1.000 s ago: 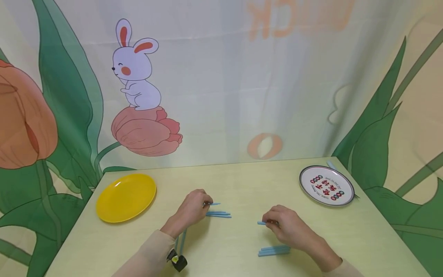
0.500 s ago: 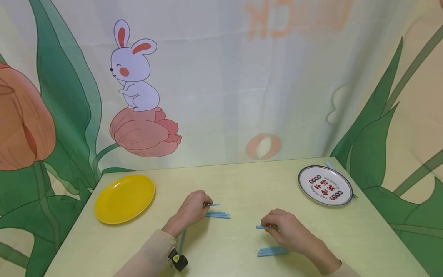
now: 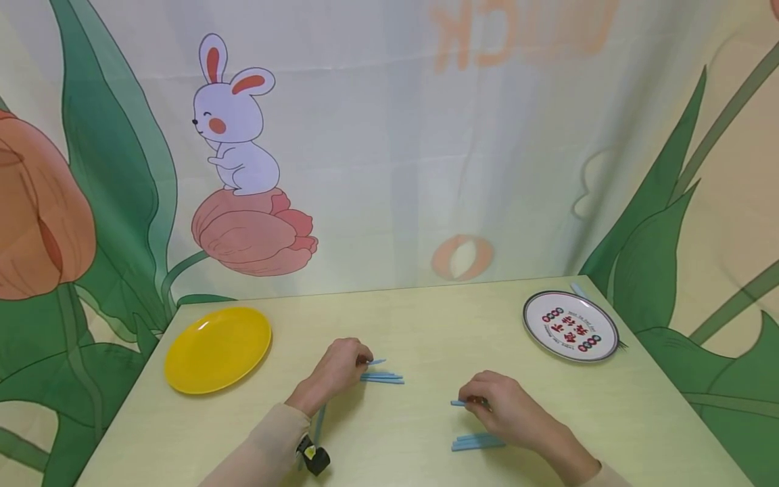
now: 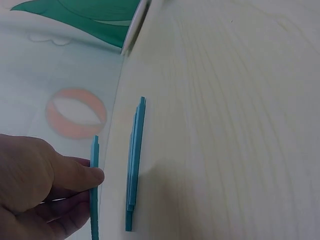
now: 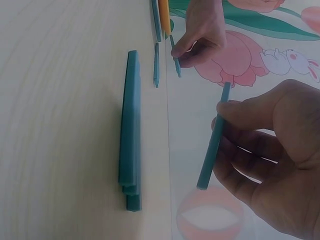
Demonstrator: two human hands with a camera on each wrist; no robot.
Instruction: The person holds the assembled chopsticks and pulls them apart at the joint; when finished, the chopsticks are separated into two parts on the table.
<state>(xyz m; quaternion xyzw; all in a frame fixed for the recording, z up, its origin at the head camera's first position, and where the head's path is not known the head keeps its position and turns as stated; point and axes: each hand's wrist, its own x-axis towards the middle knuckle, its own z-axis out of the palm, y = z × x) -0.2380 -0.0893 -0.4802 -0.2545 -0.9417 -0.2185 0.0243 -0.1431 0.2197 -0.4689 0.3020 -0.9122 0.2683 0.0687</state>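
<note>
A person's two bare hands work above a pale wooden counter (image 3: 420,331). The left hand (image 3: 337,367) pinches a slim blue stick (image 4: 94,200) between thumb and fingers, holding it up off the counter. Just beneath it, nearer the person, lies a small bundle of matching sticks (image 3: 383,378), side by side and touching. The right hand (image 3: 500,406) also has its thumb and fingers closed on a blue stick, the second stick (image 5: 215,140), raised over another bundle, the near pile (image 3: 477,442), whose sticks lie close together. More blue, a longer strip (image 3: 320,425), shows partly hidden beside the left forearm, near a black device (image 3: 316,461) at that wrist. A yellow plate (image 3: 219,350) sits at the far left of the counter; a white plate (image 3: 570,326) with red lettering sits at the far right. Behind hangs a cloth (image 3: 365,169) printed with a white rabbit (image 3: 249,166) on a pink tulip (image 3: 255,233).
</note>
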